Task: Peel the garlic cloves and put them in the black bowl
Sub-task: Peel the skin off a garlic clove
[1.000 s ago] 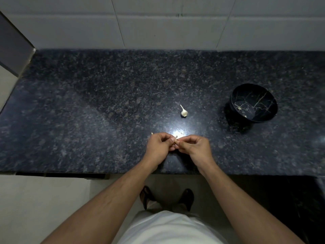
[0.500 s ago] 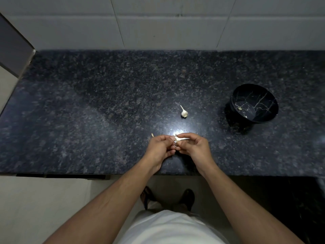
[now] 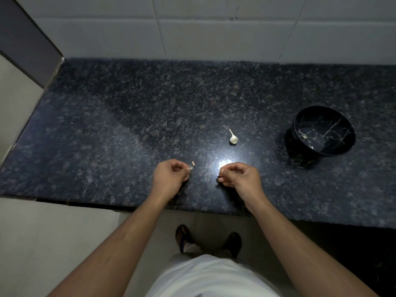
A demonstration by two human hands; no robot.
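- A small garlic piece [image 3: 193,164] is pinched in the left hand [image 3: 169,179] fingers.
- The right hand [image 3: 240,175] is curled (contents cannot be told).
- Beyond the hands on the bench [image 3: 107,136] lies a garlic bulb [image 3: 233,138]; the black bowl [image 3: 324,130] stands far right, peeled bits inside.

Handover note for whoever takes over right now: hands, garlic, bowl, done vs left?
Left hand: pinches a small pale garlic piece; clove or skin, cannot tell.
Right hand: fingers curled, contents hidden.
Garlic bulb lies on the granite counter beyond the hands.
Black bowl, far right, holds a few small pale bits.
Done: some pieces in bowl.
Left: finish this piece, drop any clove in the bowl, peel the rest.
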